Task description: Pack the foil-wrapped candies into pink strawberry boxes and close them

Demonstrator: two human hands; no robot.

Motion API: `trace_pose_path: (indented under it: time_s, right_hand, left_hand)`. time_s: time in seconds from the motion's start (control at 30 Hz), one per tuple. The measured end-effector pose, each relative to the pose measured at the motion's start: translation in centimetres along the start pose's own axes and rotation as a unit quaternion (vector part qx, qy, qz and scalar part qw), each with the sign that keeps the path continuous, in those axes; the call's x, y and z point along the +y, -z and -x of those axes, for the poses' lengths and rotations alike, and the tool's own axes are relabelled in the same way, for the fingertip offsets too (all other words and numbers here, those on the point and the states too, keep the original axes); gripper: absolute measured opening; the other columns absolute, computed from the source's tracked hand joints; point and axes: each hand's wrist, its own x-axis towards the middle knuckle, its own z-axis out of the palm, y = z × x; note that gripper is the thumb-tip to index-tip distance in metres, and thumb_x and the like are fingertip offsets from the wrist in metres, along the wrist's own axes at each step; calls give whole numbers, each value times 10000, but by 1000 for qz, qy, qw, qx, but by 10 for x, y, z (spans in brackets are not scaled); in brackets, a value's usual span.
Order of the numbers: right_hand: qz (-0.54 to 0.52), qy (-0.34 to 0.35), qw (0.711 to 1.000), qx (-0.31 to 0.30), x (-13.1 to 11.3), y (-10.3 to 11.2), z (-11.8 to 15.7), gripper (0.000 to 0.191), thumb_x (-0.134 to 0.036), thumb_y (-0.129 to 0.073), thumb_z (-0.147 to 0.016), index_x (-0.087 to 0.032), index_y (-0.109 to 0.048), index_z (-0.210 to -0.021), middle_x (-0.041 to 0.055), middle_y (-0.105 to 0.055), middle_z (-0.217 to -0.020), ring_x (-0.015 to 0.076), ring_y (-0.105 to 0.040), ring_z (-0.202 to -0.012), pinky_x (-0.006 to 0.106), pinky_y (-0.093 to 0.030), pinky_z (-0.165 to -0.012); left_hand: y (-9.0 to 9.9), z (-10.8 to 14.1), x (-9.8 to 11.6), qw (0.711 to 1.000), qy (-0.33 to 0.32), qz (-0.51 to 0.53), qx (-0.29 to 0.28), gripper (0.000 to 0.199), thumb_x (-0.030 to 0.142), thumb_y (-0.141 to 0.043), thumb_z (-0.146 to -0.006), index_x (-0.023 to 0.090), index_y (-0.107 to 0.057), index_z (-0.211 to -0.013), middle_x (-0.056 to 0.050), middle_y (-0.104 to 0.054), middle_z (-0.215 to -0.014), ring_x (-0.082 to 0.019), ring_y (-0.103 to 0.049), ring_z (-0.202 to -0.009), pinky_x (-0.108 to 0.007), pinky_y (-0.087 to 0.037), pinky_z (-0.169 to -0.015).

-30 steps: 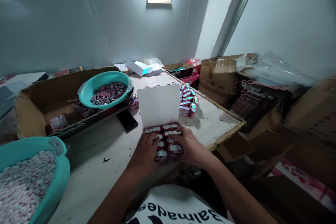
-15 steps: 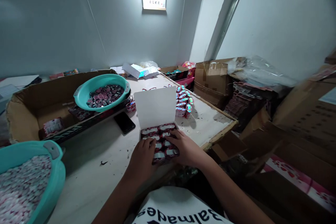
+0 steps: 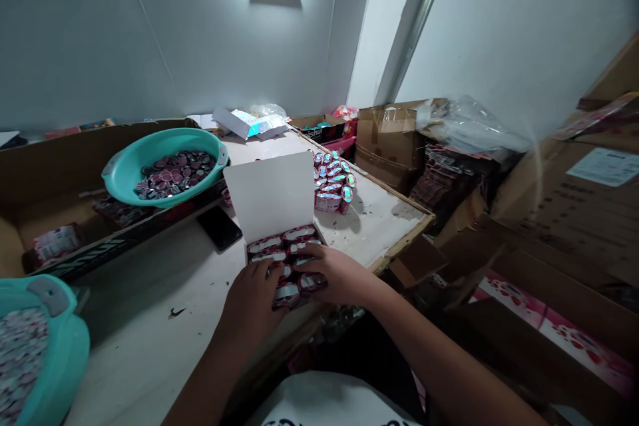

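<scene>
A small white carton (image 3: pixel 271 190) stands on the table in front of me, its lid raised at the back. Rows of red-and-white round-topped packets (image 3: pixel 287 293) fill it. Across its left side lies my left hand (image 3: pixel 252 296), fingers bent over the edge onto the packets and slightly apart. My right hand (image 3: pixel 337 273) comes over the right side, with its fingers spread on the packets. Neither hand lifts a packet. Behind the lid sits a pile of shiny red-and-silver packets (image 3: pixel 332 180), partly covered by it.
A black phone (image 3: pixel 218 227) lies left of the carton. Farther left, a teal basin (image 3: pixel 120 176) of dark round pieces rests on a long cardboard box (image 3: pixel 30 193). Another teal basin (image 3: pixel 64 353) holds pale pieces. Cardboard boxes (image 3: pixel 384 143) stand beyond the table's right edge.
The view has swung to the right, so things appear farther left. My hands stay on the packets in the open carton, with only slight finger movement.
</scene>
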Motion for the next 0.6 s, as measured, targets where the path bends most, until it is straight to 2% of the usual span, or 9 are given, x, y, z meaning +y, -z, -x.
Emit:
trace_pose_path:
  time_s: [0.1, 0.2, 0.23, 0.3, 0.37, 0.4, 0.47, 0.53, 0.6]
  right_hand:
    - [-26, -7, 998, 52, 0, -8, 3, 598, -318, -861, -683, -236, -709, -1256, 95, -607, -1397, 302, -599, -1228, 419, -483, -1053]
    - [-37, -22, 996, 75, 1, -14, 4, 520, -345, -835, -737, -234, -705, -1228, 83, -638, -1363, 292, -601, -1220, 422, -483, -1037]
    - [-38, -26, 996, 73, 1, -16, 4, 527, -348, -845, -732, -239, -701, -1227, 76, -631, -1379, 293, -594, -1231, 426, -476, -1043]
    - [-44, -37, 996, 61, 2, -16, 4, 566, -357, -878, -706, -256, -696, -1232, 62, -611, -1416, 298, -574, -1261, 431, -463, -1058]
    - [-57, -52, 996, 48, 2, -14, 4, 593, -389, -891, -701, -272, -690, -1246, 59, -602, -1432, 306, -555, -1288, 436, -456, -1066]
    - [-64, -60, 995, 43, 1, -12, 4, 597, -420, -887, -709, -276, -688, -1253, 63, -600, -1434, 314, -546, -1299, 443, -454, -1066]
    - [-74, -74, 994, 29, -1, -6, 4, 582, -484, -858, -745, -281, -685, -1262, 68, -600, -1435, 327, -528, -1322, 458, -451, -1065]
    - [-79, -80, 994, 7, -3, -1, 4, 529, -507, -813, -798, -293, -683, -1263, 62, -601, -1432, 317, -531, -1321, 453, -453, -1058]
    - [-67, -89, 994, -9, -4, 1, 2, 564, -498, -797, -818, -293, -648, -1322, 84, -550, -1483, 315, -533, -1319, 456, -454, -1058]
  left_hand:
    - [6, -13, 2, 1000, -5, -2, 6, 558, 473, -800, -719, 175, -704, -1181, -157, -653, -1238, -389, -582, -1154, -556, -487, -1006]
    - [10, -30, -15, 997, -53, 44, 40, 325, 515, -694, -843, 208, -735, -941, -102, -697, -1019, -314, -633, -988, -500, -505, -916]
    - [9, -35, -24, 992, -77, 71, 69, 266, 470, -642, -901, 218, -727, -896, -81, -701, -980, -281, -641, -960, -469, -501, -912]
    - [2, -41, -43, 971, -101, 138, 167, 196, 340, -563, -974, 231, -704, -892, -51, -699, -958, -220, -649, -939, -399, -495, -905]
    - [-8, -44, -59, 938, -85, 196, 274, 110, 232, -569, -970, 237, -674, -937, -37, -682, -966, -182, -647, -916, -340, -497, -854]
    - [-12, -44, -65, 924, -76, 214, 307, 87, 196, -585, -957, 235, -658, -931, -35, -671, -951, -174, -643, -896, -322, -497, -818]
    - [-19, -44, -71, 918, -80, 229, 315, 118, 154, -584, -948, 231, -642, -880, -27, -662, -901, -169, -636, -854, -318, -493, -793]
    - [-21, -45, -74, 930, -95, 218, 279, 156, 164, -554, -965, 237, -672, -895, -27, -685, -909, -178, -643, -874, -340, -493, -831]
    - [-19, -47, -75, 949, -106, 185, 231, 175, 229, -546, -981, 256, -717, -1008, -35, -720, -1007, -201, -659, -952, -369, -495, -879]
